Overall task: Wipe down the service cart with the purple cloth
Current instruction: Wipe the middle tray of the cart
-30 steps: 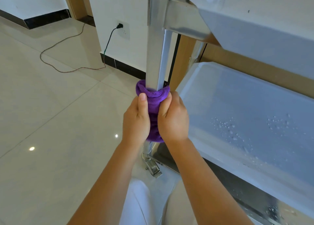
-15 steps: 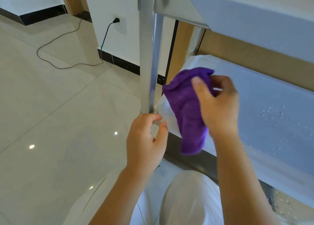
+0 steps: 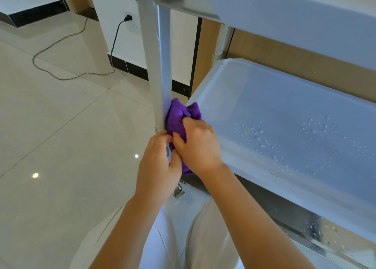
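The service cart's steel upright post (image 3: 157,69) runs down the middle of the view. Its middle shelf (image 3: 289,114) lies to the right, with water drops on it. The purple cloth (image 3: 179,117) is bunched against the right side of the post, at the shelf's near left corner. My right hand (image 3: 198,146) grips the cloth and presses it to the post. My left hand (image 3: 157,167) is just below and left of it, fingers curled round the post's lower part and touching the cloth's edge.
The cart's top shelf (image 3: 295,14) overhangs at the upper right. A caster bracket (image 3: 179,191) shows below my hands. A cable (image 3: 61,43) lies on the tiled floor, plugged into a wall socket (image 3: 128,18). My white-clad knees are at the bottom.
My right hand has brought the cloth from in front of the shelf back down against the post. My left hand stays low on the post, now touching the cloth.
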